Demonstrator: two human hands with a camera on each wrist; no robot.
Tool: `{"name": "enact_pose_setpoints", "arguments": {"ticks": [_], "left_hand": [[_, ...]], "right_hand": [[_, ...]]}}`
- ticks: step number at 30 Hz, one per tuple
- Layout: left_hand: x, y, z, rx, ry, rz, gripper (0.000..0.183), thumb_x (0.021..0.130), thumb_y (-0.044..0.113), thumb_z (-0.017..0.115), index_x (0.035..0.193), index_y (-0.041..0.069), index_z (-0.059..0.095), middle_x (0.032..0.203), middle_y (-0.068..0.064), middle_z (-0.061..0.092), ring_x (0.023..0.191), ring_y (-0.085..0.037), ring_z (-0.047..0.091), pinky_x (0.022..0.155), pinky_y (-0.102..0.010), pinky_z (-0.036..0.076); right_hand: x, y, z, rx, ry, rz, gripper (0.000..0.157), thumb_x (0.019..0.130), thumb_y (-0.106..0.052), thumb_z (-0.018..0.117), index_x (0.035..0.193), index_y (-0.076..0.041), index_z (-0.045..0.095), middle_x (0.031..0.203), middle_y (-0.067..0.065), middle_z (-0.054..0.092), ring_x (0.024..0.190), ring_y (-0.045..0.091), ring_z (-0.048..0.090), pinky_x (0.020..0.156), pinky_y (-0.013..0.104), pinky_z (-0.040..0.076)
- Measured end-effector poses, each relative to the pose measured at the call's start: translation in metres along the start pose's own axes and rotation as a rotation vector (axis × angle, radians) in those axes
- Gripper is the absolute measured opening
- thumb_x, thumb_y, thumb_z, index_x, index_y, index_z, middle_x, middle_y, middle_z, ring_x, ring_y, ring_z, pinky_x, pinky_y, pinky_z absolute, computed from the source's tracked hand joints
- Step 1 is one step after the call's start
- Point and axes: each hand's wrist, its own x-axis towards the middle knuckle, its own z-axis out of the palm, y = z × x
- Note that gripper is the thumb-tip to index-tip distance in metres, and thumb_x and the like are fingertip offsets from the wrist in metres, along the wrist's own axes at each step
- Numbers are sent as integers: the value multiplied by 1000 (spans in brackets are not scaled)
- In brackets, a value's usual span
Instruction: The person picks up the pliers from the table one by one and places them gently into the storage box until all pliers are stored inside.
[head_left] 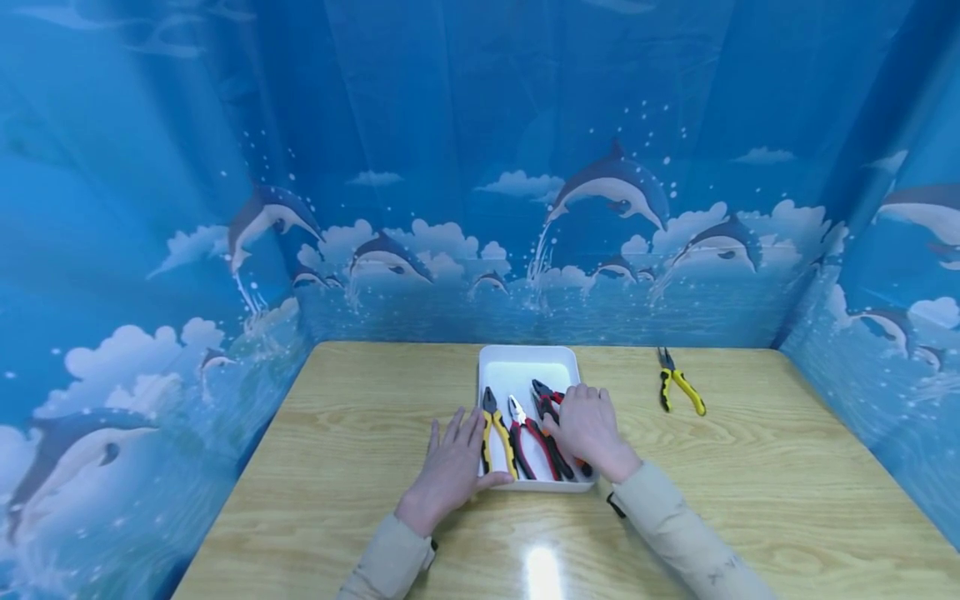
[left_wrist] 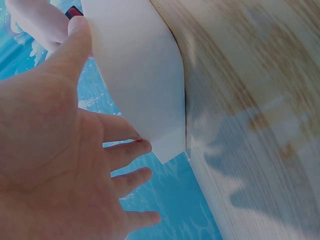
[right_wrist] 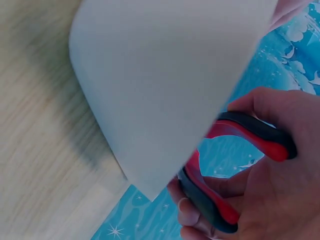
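A white tray (head_left: 528, 357) holds several pliers. My left hand (head_left: 450, 467) rests at its left front corner with fingers spread, fingertips against the side wall (left_wrist: 142, 75) and thumb along the front rim. Over the tray's right part, my right hand (head_left: 588, 425) grips pliers with red-and-black handles (right_wrist: 255, 135); the right wrist view shows the handles spread apart, their jaws hidden behind the tray wall. Left of that hand lie red-and-black pliers (head_left: 531, 433) with bright jaws, then yellow-and-black pliers (head_left: 498, 429). An orange bit shows beneath the right hand, mostly covered.
Long-nose pliers (head_left: 678, 385) with yellow-and-black handles lie on the wooden table (head_left: 750, 467), right of the tray. A blue dolphin-print curtain (head_left: 465, 167) surrounds the table at the back and sides.
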Motion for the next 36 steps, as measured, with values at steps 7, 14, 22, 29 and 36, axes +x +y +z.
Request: {"name": "enact_pose_setpoints", "arguments": {"ticks": [7,14,22,29,36], "left_hand": [[-1,1,-1,14,-3,-1,99,90,65,60,156,-3,31,164,-21,26,152,-43,20,120,-69,15],[-2,1,-2,8,1,3,99,90,64,61,156,-4,30,164,-21,26,151,-43,22,119,-69,16],[-5,1,-4,9,16,20,99,90,63,62,155,-5,31,163,-22,28,151,-43,23,119,-68,17],[-3,0,-2,1,23,22,99,91,63,62,156,-5,30,163,-22,27,151,-44,22,119,-70,16],[-2,0,-1,-3,27,24,99,90,63,61,155,-5,31,163,-23,28,151,-44,22,119,-70,16]], "right_hand": [[10,0,2,-12,-92,16,56,94,-48,65,91,7,60,85,17,58,80,29,54,82,46,46],[20,-1,1,-20,-166,2,51,96,-48,64,79,-1,58,79,13,56,74,25,51,82,46,46],[30,-5,-1,-53,-223,-32,52,97,-48,63,67,-6,59,72,8,56,68,22,50,73,40,43],[38,-7,0,5,-256,1,46,98,-43,62,76,-3,69,81,13,67,79,27,62,94,53,50],[40,-7,1,18,-291,29,45,98,-44,65,74,-5,66,77,10,65,75,25,62,93,53,51]]}}
